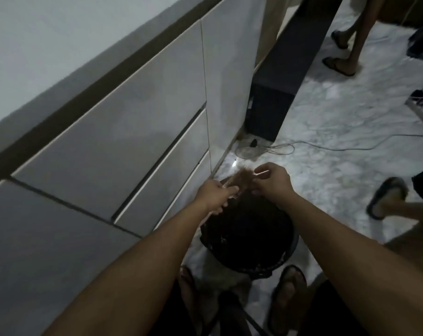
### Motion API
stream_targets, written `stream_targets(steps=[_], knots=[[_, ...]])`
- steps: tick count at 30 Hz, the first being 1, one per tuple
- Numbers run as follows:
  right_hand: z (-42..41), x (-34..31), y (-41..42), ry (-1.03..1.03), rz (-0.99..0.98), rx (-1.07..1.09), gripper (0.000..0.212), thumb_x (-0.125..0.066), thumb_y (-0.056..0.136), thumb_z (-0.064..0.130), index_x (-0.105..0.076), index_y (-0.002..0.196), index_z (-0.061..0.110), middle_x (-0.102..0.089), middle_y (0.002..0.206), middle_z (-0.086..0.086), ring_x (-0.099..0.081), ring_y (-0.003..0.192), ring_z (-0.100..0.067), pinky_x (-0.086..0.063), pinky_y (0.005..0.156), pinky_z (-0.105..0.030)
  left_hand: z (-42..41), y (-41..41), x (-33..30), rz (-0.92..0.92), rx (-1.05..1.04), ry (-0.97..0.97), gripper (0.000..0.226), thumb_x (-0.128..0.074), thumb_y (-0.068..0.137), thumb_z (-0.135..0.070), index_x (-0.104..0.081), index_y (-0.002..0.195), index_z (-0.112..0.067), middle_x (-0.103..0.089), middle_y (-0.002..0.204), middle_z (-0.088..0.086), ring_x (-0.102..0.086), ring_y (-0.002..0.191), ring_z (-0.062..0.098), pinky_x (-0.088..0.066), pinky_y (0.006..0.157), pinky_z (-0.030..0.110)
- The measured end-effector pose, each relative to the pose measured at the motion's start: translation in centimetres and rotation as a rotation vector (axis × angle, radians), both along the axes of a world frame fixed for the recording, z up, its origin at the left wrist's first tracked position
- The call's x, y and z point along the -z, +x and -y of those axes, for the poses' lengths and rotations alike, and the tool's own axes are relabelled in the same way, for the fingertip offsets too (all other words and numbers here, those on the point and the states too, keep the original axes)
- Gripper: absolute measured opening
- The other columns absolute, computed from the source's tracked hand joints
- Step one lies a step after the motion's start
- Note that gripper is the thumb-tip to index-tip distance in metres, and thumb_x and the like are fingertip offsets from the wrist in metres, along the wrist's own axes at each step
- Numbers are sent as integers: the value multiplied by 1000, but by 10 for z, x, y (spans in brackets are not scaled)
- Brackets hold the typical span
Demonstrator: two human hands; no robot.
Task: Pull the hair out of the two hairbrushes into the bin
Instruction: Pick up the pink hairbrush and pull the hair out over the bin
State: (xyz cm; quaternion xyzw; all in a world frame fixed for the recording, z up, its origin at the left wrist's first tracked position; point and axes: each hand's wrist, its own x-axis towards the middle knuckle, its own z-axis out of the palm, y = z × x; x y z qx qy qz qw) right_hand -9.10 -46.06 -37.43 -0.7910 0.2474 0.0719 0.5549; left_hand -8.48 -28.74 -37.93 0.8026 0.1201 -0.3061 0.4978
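Hairbrush mostly hidden within the clenched left hand; hair tuft pinched by right hand, above the dark bin.

Marble floor carries black bin beside white drawers; dark box, looped cables, sandalled feet also on floor.

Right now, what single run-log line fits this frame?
stage: pulling hair | left hand: grips pale hairbrush | right hand: fingers pinch brown hair clump | round black bin: directly below hands
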Motion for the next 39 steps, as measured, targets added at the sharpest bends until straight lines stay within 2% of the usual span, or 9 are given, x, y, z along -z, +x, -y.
stream_targets(steps=[5,9,12,17,19,22,27,33,39], knots=[[-8,-4,-30,-198,84,-83,32,-80,73,14,-60,98,19,-66,78,-1,-69,75,-26,-59,69,-41,-14,-27,4,19,49,-14,36,-69,80,-49,-62,76,-14,-62,65,8,-51,48,20,-38,48,23],[-11,-18,-47,-352,142,-200,41,-79,75,16,-67,113,21,-72,94,-6,-67,86,-22,-55,82,-34,-21,-46,-3,59,94,-57,41,-70,78,-54,-63,74,-13,-66,66,9,-54,50,19,-40,49,23],[-12,-31,-60,-482,165,-262,24,-74,77,12,-76,100,16,-75,95,-6,-68,92,-21,-54,87,-32,-19,-60,-13,60,83,-110,40,-72,77,-52,-58,67,-16,-64,65,9,-58,59,24,-42,55,26],[-6,-47,-69,-569,198,-302,9,-73,78,8,-79,82,14,-76,83,-5,-67,77,-16,-53,80,-27,-20,-66,-21,96,155,-126,43,-73,75,-55,-62,69,-15,-62,66,11,-57,62,26,-41,56,28],[-3,-46,-69,-580,206,-304,8,-72,79,10,-79,81,13,-76,83,-5,-68,77,-17,-53,79,-27,-20,-66,-18,113,176,-118,44,-75,73,-55,-62,72,-14,-63,68,11,-59,62,25,-43,56,28],[3,-36,-72,-542,193,-307,7,-74,81,16,-77,87,15,-75,86,-4,-67,81,-16,-49,75,-23,-20,-64,-8,122,211,-66,45,-78,71,-56,-58,72,-15,-61,61,8,-55,51,20,-41,48,24],[7,-15,-76,-485,146,-419,32,-76,77,10,-72,108,17,-73,93,-2,-65,85,-13,-50,75,-20,-27,-66,14,121,211,-1,46,-70,79,-56,-66,83,-10,-63,62,5,-53,45,15,-40,42,23],[12,6,-75,-479,153,-420,36,-78,76,16,-70,111,21,-72,94,1,-64,85,-12,-53,85,-28,-24,-59,24,105,162,23,49,-66,83,-53,-68,91,-4,-64,66,8,-54,48,19,-40,42,22],[4,19,-64,-504,194,-425,35,-75,77,16,-72,111,21,-73,104,-3,-67,96,-20,-53,92,-39,-21,-56,33,91,141,53,51,-65,84,-52,-68,93,-2,-64,68,9,-55,51,20,-40,42,21]])
